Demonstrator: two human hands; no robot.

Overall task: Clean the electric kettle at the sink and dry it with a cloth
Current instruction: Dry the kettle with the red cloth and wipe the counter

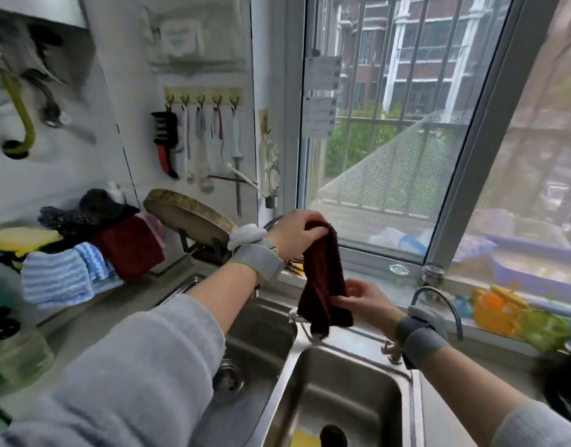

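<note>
Dark maroon cloth [324,279] at centre frame, grey sleeves [142,366] below it, steel-silver sink [342,375]. Left of frame, a blue-and-white striped towel [57,279] beside another maroon one [129,245]; orange and green plastic [516,317] at right.

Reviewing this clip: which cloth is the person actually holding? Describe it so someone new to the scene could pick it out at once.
Start at the double steel sink under the window. Above its divider, both hands hold a dark red cloth hanging lengthwise: the left hand grips its top, the right hand pinches its lower part. Unlike the folded dark red cloth and the blue striped cloth on the left rack, it hangs in mid-air.
</note>
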